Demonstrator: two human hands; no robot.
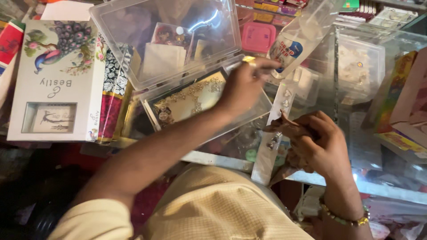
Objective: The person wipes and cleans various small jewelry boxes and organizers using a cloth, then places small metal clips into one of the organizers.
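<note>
My left hand (243,86) reaches out over an open clear plastic box (178,40). Its fingertips are pinched on the lower end of a clear plastic pouch (302,35) with a printed label. A gold ring shows on one finger. Inside the box lies a card of gold jewellery (191,100). My right hand (318,144), with a beaded bracelet at the wrist, grips a long white strip card (272,138) that carries small earrings. The strip stands nearly upright between my two hands, above a glass counter (382,178).
At the left lies a white gift box with a peacock picture (58,80), with a patterned box (113,98) beside it. A pink lidded box (259,38) sits at the back. Colourful cartons (400,111) crowd the right, and more clear jewellery boxes (358,66) stand behind the pouch.
</note>
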